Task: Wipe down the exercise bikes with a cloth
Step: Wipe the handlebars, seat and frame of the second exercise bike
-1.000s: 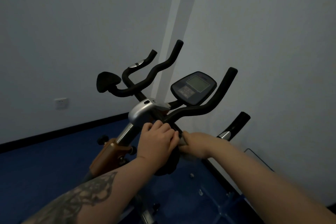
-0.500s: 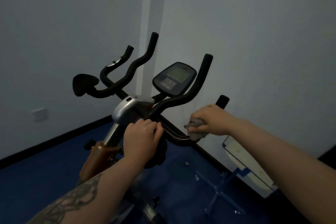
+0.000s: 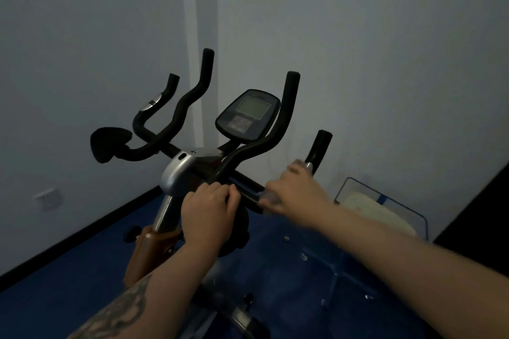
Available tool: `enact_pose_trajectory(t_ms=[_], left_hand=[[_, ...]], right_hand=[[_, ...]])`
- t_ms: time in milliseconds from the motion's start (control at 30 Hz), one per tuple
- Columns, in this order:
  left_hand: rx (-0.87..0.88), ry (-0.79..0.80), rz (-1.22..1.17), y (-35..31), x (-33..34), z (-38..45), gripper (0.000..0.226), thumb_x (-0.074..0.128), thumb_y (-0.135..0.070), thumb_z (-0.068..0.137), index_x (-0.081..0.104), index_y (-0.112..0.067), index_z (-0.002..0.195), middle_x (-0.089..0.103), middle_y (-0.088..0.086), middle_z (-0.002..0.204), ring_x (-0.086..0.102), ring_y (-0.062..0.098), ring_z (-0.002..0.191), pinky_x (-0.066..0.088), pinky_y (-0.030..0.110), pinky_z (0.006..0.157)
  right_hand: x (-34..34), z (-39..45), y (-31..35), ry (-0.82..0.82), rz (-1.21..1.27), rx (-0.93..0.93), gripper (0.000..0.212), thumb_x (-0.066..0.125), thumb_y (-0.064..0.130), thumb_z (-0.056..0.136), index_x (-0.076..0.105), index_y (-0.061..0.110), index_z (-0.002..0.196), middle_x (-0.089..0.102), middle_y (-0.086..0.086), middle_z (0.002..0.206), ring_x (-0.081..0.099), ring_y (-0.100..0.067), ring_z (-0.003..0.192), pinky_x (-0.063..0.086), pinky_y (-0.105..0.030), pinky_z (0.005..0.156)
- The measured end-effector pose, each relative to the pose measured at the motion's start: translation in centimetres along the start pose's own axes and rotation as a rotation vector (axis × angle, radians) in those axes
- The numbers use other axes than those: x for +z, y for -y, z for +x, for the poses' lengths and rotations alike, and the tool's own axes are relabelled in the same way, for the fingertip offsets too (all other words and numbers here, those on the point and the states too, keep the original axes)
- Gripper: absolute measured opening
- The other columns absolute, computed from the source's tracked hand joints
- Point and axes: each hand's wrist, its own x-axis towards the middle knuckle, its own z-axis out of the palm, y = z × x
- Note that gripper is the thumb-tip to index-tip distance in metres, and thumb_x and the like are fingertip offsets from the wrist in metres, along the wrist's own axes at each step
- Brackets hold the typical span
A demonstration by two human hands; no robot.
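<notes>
An exercise bike (image 3: 176, 176) with black handlebars and a small console (image 3: 248, 114) stands before me in a dim corner. My left hand (image 3: 208, 212) grips the handlebar near its centre, fingers curled over the bar. My right hand (image 3: 296, 194) is wrapped round the right-hand bar just below the upright right grip (image 3: 319, 147), holding a grey cloth (image 3: 268, 197) against it. The cloth shows only as a blurred patch at the fingers. My right hand is motion-blurred.
Grey walls meet in the corner behind the bike. The floor (image 3: 68, 283) is dark blue with a black skirting. A blue-framed stand (image 3: 385, 217) with a pale pad sits at the right wall. A wall socket (image 3: 45, 198) is at left.
My right hand slid with the cloth from the centre of the handlebar out to the right bar, then a little back inward. My left hand kept its grip. My view shifted.
</notes>
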Motion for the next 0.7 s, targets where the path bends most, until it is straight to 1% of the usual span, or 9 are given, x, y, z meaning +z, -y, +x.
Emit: enact_pose_trajectory(t_ms=[67,100,200,233,300,433,500,600,700], left_hand=[[-0.001,0.007,0.007,-0.1,-0.1,0.0,0.032,0.056,-0.027,0.088,0.048,-0.027,0.057,0.038,-0.014,0.056,0.032,0.007,0.055,0.022,0.028,0.057],[-0.003,0.012,0.008,-0.1,-0.2,0.0,0.033,0.056,-0.027,0.088,0.050,-0.026,0.056,0.041,-0.012,0.055,0.033,0.008,0.055,0.023,0.028,0.056],[-0.003,0.029,-0.011,-0.1,-0.2,-0.1,0.036,0.055,-0.025,0.091,0.051,-0.023,0.056,0.048,-0.009,0.055,0.040,0.012,0.054,0.026,0.029,0.056],[-0.004,0.030,-0.016,0.0,-0.3,-0.1,0.036,0.057,-0.024,0.091,0.052,-0.022,0.055,0.048,-0.009,0.055,0.041,0.012,0.054,0.027,0.029,0.056],[-0.011,0.038,-0.020,-0.1,-0.3,-0.1,0.036,0.060,-0.023,0.089,0.050,-0.023,0.055,0.047,-0.010,0.054,0.038,0.011,0.054,0.026,0.029,0.056],[-0.002,0.027,-0.022,-0.1,-0.2,0.0,0.038,0.060,-0.024,0.087,0.040,-0.029,0.055,0.039,-0.013,0.054,0.034,0.008,0.053,0.024,0.028,0.056],[0.003,0.006,-0.024,0.0,-0.2,0.0,0.038,0.057,-0.026,0.089,0.038,-0.031,0.057,0.037,-0.014,0.055,0.033,0.007,0.053,0.023,0.028,0.056],[0.014,-0.036,-0.034,0.0,-0.1,-0.1,0.035,0.043,-0.032,0.091,0.039,-0.031,0.057,0.035,-0.015,0.055,0.032,0.006,0.053,0.022,0.027,0.056],[0.009,-0.033,-0.035,0.1,-0.1,-0.1,0.037,0.040,-0.034,0.091,0.045,-0.028,0.055,0.038,-0.015,0.055,0.033,0.007,0.053,0.023,0.027,0.056]], right_hand=[[0.9,-1.1,3.4,-0.146,0.024,0.043,0.041,0.045,0.054,0.092,0.067,0.020,0.089,0.068,0.000,0.079,0.062,-0.023,0.083,0.039,-0.038,0.103],[0.7,-1.3,3.3,-0.159,0.058,0.019,0.039,0.045,0.052,0.093,0.067,0.020,0.091,0.069,0.001,0.080,0.063,-0.021,0.082,0.040,-0.037,0.102],[-0.7,-1.1,-1.5,-0.062,0.100,-0.226,0.039,0.039,0.051,0.096,0.065,0.023,0.104,0.069,0.005,0.093,0.060,-0.018,0.089,0.036,-0.035,0.101],[-1.1,-1.0,-3.4,-0.074,0.112,-0.242,0.037,0.041,0.050,0.096,0.066,0.024,0.105,0.068,0.006,0.097,0.059,-0.017,0.093,0.033,-0.034,0.103],[-0.8,-1.3,-5.3,-0.177,0.209,-0.115,0.028,0.051,0.043,0.095,0.067,0.024,0.108,0.065,0.007,0.101,0.057,-0.015,0.099,0.026,-0.031,0.109],[2.4,-2.7,-0.7,-0.463,0.465,0.235,0.021,0.058,0.032,0.088,0.067,0.019,0.102,0.059,0.002,0.107,0.048,-0.018,0.112,0.005,-0.029,0.117],[2.6,-2.8,-0.7,-0.448,0.420,0.114,0.023,0.055,0.035,0.090,0.068,0.018,0.100,0.060,0.002,0.105,0.049,-0.017,0.111,0.010,-0.032,0.117],[1.0,-1.7,-5.2,-0.368,0.373,-0.058,0.021,0.058,0.033,0.093,0.071,0.017,0.099,0.063,0.001,0.095,0.053,-0.020,0.095,0.035,-0.036,0.103],[-0.9,0.0,-9.0,-0.384,0.137,-0.078,0.019,0.064,0.025,0.090,0.070,0.011,0.102,0.065,-0.005,0.096,0.058,-0.025,0.095,0.031,-0.035,0.106]])
